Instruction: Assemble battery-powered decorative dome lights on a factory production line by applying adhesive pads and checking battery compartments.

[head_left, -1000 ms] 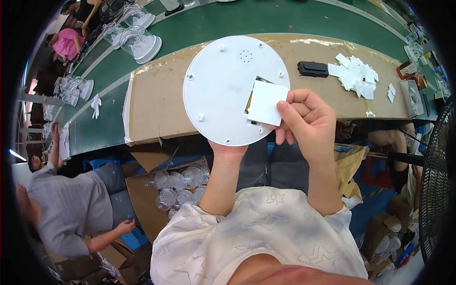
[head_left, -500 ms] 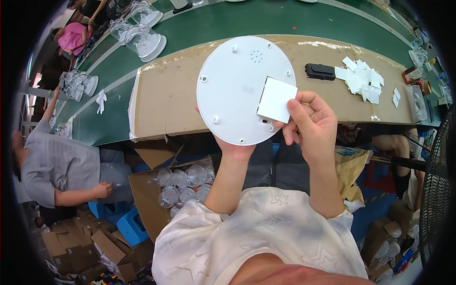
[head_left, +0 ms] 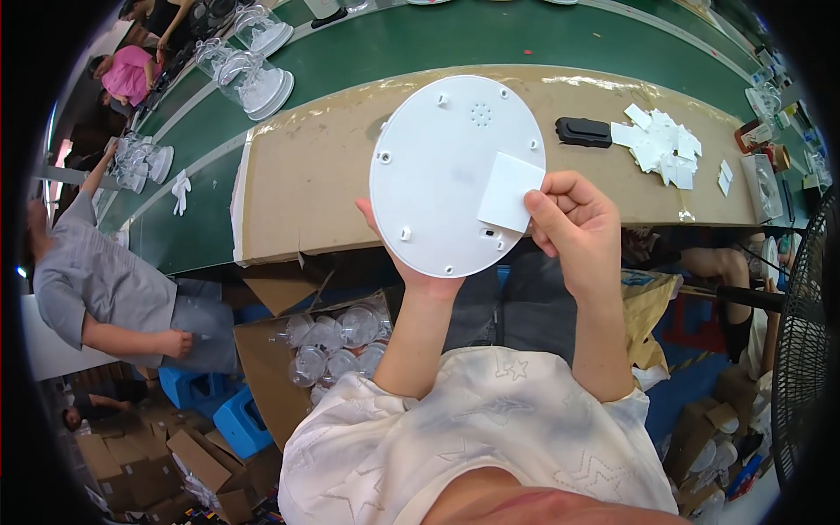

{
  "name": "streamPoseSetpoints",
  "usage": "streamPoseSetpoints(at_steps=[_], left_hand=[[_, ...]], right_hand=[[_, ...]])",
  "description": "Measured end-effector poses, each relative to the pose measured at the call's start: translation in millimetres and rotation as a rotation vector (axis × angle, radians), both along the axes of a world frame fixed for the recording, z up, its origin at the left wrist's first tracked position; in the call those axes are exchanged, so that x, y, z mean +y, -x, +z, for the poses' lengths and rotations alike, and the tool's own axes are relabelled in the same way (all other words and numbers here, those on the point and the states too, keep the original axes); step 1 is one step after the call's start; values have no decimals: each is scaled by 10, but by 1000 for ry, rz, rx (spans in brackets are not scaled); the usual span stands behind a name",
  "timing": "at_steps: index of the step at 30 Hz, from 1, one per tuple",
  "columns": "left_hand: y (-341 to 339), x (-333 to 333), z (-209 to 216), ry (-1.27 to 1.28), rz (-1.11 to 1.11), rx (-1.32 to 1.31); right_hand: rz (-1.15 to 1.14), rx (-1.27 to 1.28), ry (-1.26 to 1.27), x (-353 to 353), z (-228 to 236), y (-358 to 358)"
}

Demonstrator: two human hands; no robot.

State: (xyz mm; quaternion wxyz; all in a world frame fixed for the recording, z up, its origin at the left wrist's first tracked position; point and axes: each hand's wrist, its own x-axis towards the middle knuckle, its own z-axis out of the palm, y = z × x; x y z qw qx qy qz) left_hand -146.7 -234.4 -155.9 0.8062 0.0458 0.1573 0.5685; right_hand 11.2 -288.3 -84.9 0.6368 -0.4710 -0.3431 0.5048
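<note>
A round white plastic base [head_left: 429, 179], with small screw holes and a patch of speaker perforations, rests on my left hand [head_left: 422, 273]. That hand is closed on it from beneath, and most of its fingers are hidden behind the base. My right hand [head_left: 573, 217] pinches the right edge of a flat white square cover [head_left: 507, 191] between thumb and fingers. The cover lies over the square recess at the base's right side, nearly flush with the surface. A small dark switch [head_left: 488, 234] shows just below the cover.
A cardboard sheet [head_left: 306, 184] covers the worktop before me, bearing a black oblong device [head_left: 584, 132] and a pile of white squares [head_left: 665, 149]. Behind runs a green belt [head_left: 394, 44] with clear domes [head_left: 249, 83]. Left below stands a box of clear cups [head_left: 262, 359]; a fan [head_left: 805, 350] is right.
The square cover has gone from sitting raised and askew to lying nearly flat over the recess. The base has shifted slightly down and to the right.
</note>
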Motion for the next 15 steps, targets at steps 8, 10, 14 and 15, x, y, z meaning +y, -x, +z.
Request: streamPoseSetpoints(at_steps=[8,10,14,15], left_hand=[[-9,17,79,-271,-77,-312],[-12,-3,114,-288,-78,-329],[-21,-8,189,-251,-88,-280],[-26,-1,201,-249,-90,-279]], right_hand=[[65,79,74,-34,2,-125],[85,58,94,-53,-23,-150],[105,53,102,-64,-54,-227],[131,-10,147,-55,-82,-288]])
